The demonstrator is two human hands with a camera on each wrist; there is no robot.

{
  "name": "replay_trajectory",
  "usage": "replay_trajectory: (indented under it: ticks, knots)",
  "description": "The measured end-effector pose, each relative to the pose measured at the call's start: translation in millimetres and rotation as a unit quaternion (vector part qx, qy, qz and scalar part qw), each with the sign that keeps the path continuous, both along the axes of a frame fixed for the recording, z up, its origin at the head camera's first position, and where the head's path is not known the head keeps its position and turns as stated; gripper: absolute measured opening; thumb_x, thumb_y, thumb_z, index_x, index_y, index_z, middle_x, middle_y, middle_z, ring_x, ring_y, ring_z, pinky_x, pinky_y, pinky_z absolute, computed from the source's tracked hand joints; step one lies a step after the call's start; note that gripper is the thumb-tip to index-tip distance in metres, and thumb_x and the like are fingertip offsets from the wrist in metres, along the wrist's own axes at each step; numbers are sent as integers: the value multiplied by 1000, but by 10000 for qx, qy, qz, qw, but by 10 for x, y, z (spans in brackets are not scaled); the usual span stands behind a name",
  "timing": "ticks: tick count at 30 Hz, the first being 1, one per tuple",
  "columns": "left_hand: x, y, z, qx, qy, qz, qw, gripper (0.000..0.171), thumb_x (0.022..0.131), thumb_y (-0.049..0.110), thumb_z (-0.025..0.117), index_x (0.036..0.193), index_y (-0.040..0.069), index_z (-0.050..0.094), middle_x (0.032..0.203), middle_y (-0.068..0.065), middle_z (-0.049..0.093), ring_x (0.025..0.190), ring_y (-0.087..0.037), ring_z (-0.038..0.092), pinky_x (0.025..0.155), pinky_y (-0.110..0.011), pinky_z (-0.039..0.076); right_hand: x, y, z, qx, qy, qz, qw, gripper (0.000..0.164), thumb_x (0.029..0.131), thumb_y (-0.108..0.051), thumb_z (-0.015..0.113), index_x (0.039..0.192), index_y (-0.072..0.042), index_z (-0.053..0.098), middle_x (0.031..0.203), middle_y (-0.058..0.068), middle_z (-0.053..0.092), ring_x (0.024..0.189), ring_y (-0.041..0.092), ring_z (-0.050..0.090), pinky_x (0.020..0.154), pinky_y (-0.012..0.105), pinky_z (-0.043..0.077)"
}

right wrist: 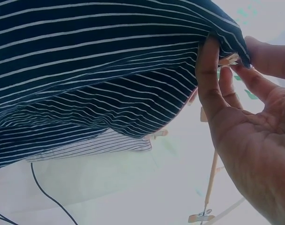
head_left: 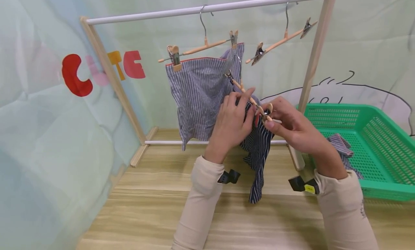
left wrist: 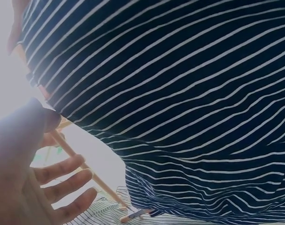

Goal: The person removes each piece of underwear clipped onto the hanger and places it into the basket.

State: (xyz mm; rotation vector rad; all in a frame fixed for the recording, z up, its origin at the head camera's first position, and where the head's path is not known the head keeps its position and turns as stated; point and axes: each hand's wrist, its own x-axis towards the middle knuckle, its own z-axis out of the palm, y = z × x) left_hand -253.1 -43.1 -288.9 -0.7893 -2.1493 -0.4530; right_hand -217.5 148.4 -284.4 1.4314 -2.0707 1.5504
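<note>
A navy garment with white stripes [head_left: 259, 145] hangs at a wooden clip hanger [head_left: 248, 93] held before the rack; folds hide its cut. My left hand [head_left: 231, 122] is at the hanger bar, its thumb and forefinger pinching the garment's top edge. In the left wrist view, the other fingers [left wrist: 65, 190] of that hand spread loosely beside the bar. At the hanger's near end, my right hand [head_left: 291, 125] pinches the clip [head_left: 266, 116] and the garment's corner. The right wrist view has the thumb and fingers on either side of that corner. A grey striped garment [head_left: 201, 95] hangs behind, clipped to another hanger.
A rack with a white rail [head_left: 146, 16] and wooden legs stands on the wood-grain table [head_left: 146, 206]. A bare clip hanger [head_left: 275, 44] hangs at its right. The green basket [head_left: 382, 188] at right holds a striped cloth [head_left: 340, 145].
</note>
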Motion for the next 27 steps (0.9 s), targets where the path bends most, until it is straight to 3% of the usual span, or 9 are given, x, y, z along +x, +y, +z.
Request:
replay_trajectory:
  ticks: [9, 16, 22, 27]
  knots:
    - [-18, -5, 0, -20, -82, -36, 10000, 42, 99, 27, 44, 138, 9, 44, 117, -14, 56, 104, -28, 48, 85, -43, 44, 11, 44, 7, 62, 163, -81, 9998, 29, 95, 7, 42, 124, 5, 44, 112, 11, 38, 97, 24, 52, 69, 22, 42]
    - [-20, -14, -1, -34, -105, -25, 9999, 43, 99, 26, 44, 138, 8, 43, 119, -15, 56, 105, -27, 49, 86, -42, 45, 37, 61, 15, -13, 144, 110, 9998, 25, 92, 11, 42, 116, 7, 46, 110, 11, 39, 88, 24, 50, 60, 27, 39]
    - [-34, -18, -5, 38, -13, -82, 10000, 42, 99, 24, 44, 137, 7, 44, 118, -15, 56, 106, -27, 49, 86, -42, 45, 48, 103, 20, -260, 65, 516, 9983, 23, 89, 17, 40, 111, 10, 44, 103, 12, 40, 72, 21, 45, 55, 31, 35]
    - [-35, -23, -14, 80, -65, -90, 9999, 41, 99, 24, 43, 136, 6, 45, 119, -14, 56, 107, -26, 48, 87, -42, 45, 56, 160, 24, -431, -91, 811, 9957, 23, 91, 15, 39, 113, 12, 43, 101, 13, 45, 78, 23, 46, 61, 31, 37]
